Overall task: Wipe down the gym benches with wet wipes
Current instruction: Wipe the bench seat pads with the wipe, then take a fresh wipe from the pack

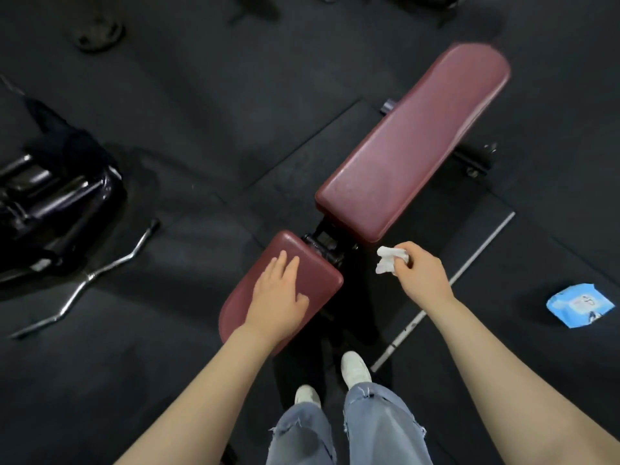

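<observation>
A maroon gym bench stands in the middle, with a short seat pad (312, 263) near me and a long back pad (412, 146) running up to the right. My left hand (280, 293) rests flat on the seat pad, fingers straight. My right hand (421, 273) hovers in the air to the right of the seat pad, just below the back pad's near end, and pinches a crumpled white wet wipe (389, 260). A blue pack of wet wipes (578, 305) lies on the floor at the right.
Black rubber mats cover the floor. A chrome curl bar (100, 273) lies at the left beside a dark machine or bag (50, 196). A weight plate (99, 31) sits at the top left. A thin grey bar (446, 286) lies right of the bench. My feet (355, 367) stand at its near end.
</observation>
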Demonstrator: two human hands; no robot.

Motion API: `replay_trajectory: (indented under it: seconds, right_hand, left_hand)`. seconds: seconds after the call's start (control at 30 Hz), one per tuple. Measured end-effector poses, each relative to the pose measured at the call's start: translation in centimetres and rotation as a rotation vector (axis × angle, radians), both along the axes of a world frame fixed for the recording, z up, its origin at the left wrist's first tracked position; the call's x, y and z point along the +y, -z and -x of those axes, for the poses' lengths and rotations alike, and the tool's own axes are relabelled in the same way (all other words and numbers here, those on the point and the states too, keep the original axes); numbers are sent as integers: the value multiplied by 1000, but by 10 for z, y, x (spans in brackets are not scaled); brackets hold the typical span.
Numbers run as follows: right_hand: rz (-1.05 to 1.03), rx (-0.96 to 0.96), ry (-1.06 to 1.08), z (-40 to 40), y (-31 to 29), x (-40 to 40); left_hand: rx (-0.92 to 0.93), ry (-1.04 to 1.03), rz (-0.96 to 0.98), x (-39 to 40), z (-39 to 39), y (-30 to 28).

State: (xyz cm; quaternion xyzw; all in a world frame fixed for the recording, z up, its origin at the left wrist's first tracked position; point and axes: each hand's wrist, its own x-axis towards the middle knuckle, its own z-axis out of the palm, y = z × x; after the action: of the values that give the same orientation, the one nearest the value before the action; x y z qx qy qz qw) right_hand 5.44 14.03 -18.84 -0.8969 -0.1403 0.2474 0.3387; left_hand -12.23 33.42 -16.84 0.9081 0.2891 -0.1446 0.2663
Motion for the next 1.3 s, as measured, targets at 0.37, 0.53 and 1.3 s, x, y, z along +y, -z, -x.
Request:
replay_trajectory:
  seconds: [0.37, 0.53, 1.3]
  right_hand:
    - [-156, -60, 399, 53, -142, -128]
    - [-161, -55, 608, 68, -170, -210]
    - [-165, 14, 1099, 29, -183, -581]
  left_hand:
    - [-246, 164, 125, -68, -7, -116]
    - [-277, 280, 94, -110, -36, -135]
    - [-279, 710, 147, -476, -239, -157]
